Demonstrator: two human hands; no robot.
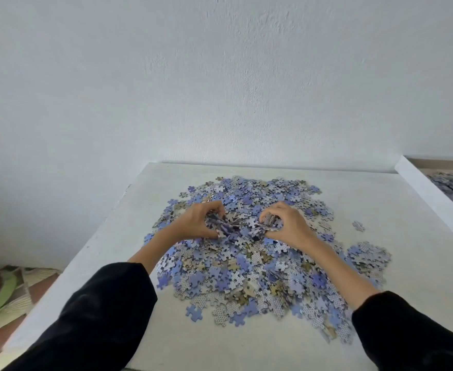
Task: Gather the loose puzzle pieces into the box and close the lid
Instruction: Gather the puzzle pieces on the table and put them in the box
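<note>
A wide heap of loose puzzle pieces [246, 274], blue, grey-patterned and tan, covers the middle of the white table [380, 210]. My left hand [195, 222] and my right hand [287, 223] sit in the far half of the heap, facing each other, fingers curled around a bunched clump of pieces [240, 226] between them. The white box [431, 194] stands at the table's far right, open, with pieces inside it. Its lid is not in sight.
One stray piece [358, 225] lies alone right of the heap, toward the box. A white wall rises just behind the table. A patterned cloth [3, 293] lies below the table's left edge.
</note>
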